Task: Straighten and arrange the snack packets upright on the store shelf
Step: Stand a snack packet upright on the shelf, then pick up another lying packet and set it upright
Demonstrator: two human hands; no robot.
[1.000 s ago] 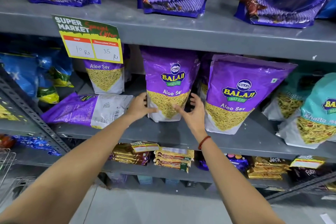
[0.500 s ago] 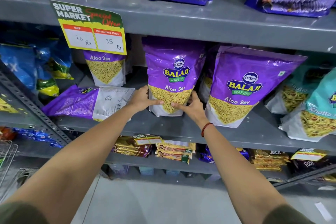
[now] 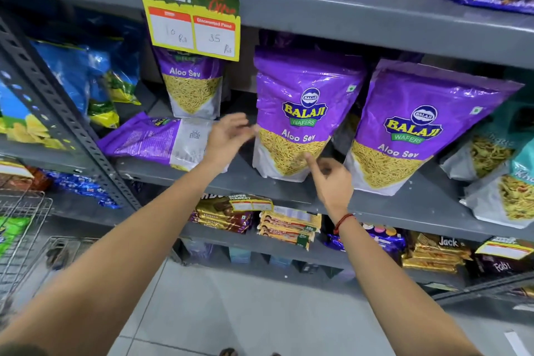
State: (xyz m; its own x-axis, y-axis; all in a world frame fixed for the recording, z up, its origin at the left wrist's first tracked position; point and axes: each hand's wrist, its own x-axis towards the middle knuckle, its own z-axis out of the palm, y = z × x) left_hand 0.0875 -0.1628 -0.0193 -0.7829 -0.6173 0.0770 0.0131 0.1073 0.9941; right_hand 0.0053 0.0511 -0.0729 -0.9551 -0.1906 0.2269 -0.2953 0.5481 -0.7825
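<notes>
1. Middle Aloo Sev packet [image 3: 300, 113]: purple pouch, stood upright on the grey shelf [image 3: 404, 205], no longer clasped at its lower corners as it was 0.5 s ago.
2. Left hand [image 3: 228, 139]: now drawn off to the left of the packet, fingers spread and blurred, nothing held; its fingertips are seen just beside the packet's left edge.
3. Right hand [image 3: 332, 182]: now lifted from the packet's lower right, loosely curled, nothing gripped; 1 finger is extended against the packet's yellow window. A red thread band [image 3: 344, 222] is worn at the wrist.
4. Right Aloo Sev packet [image 3: 416, 124]: upright, leaned slightly, placed just beside the middle packet; position unchanged.
5. Rear Aloo Sev packet [image 3: 192, 87]: upright at the back left, partly covered by the price card [image 3: 190, 14]; unchanged.
6. Fallen Aloo Sev packet [image 3: 156, 139]: laid flat, back side up, left of the hands; still not stood up.
7. Teal packets [image 3: 502, 182]: grouped at the shelf's right end, tilted.
</notes>
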